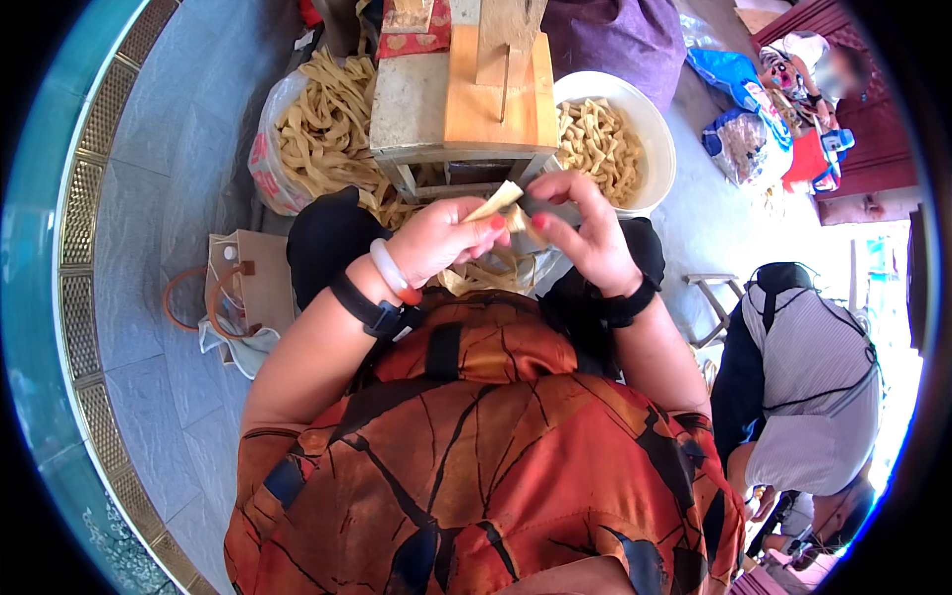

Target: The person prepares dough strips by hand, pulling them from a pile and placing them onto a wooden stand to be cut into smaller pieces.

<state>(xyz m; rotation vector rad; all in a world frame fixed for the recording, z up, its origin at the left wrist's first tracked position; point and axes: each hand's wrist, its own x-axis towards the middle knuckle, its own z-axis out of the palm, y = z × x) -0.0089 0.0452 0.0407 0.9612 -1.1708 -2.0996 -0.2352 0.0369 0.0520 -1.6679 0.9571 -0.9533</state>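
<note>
My left hand point(454, 232) grips a flat pale yellow strip point(500, 199), possibly tofu skin, with the thumb on top and one end sticking up. Close to its right, my right hand point(580, 223) has its thumb and forefinger apart beside a short folded part of the strip point(526, 226); whether the thumb touches it I cannot tell. Many loose long strips point(320, 126) fill a plastic bag at the upper left. Small knotted pieces point(599, 145) lie in a white round bucket point(662, 149) at the upper right. More strips point(494, 274) lie below my hands, between my knees.
Just beyond my hands stands a small table point(409, 104) with a wooden block stand point(461, 97) on it. A purple sack point(617, 44) is behind the bucket. At the left sits a beige handbag point(260, 268). Two people point(811, 379) point(799, 71) are at the right, near a small stool point(710, 297).
</note>
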